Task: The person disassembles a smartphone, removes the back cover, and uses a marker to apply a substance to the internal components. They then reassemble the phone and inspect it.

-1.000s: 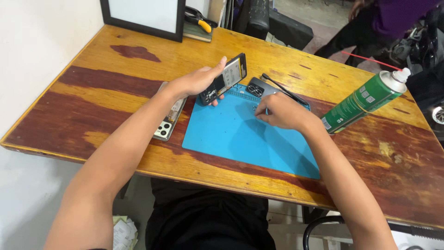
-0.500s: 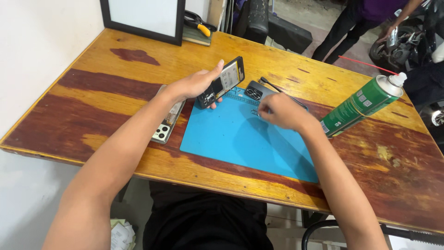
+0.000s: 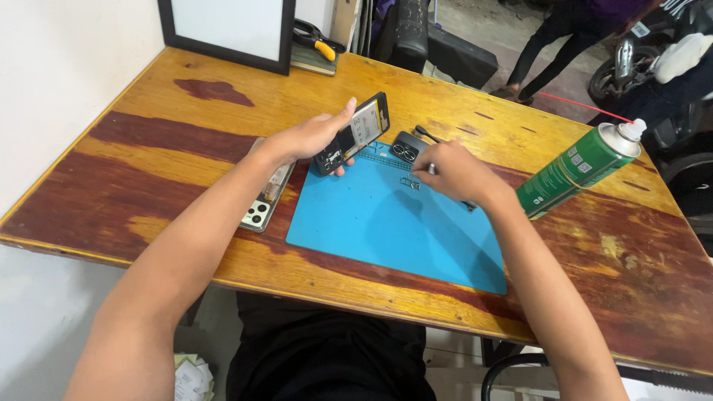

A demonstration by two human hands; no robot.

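Observation:
My left hand (image 3: 310, 138) grips an opened phone body (image 3: 358, 130), its insides showing, tilted above the far left corner of the blue work mat (image 3: 386, 223). My right hand (image 3: 454, 172) is closed around a thin tool whose metal tip (image 3: 430, 169) points down at the mat next to a small metal part (image 3: 410, 182). A small dark piece with two round openings (image 3: 405, 147) lies just beyond the tool tip. Under my left forearm a pale phone back cover (image 3: 261, 206) lies on the wood.
A green spray can (image 3: 578, 168) stands right of the mat. A dark-framed white board (image 3: 226, 30) leans at the table's far edge, with yellow-handled pliers (image 3: 321, 44) beside it. A person's legs (image 3: 553, 44) and a motorbike (image 3: 653, 67) are beyond the table.
My right hand has moved slightly left along the mat toward the small parts. The left hand keeps the phone body in about the same place.

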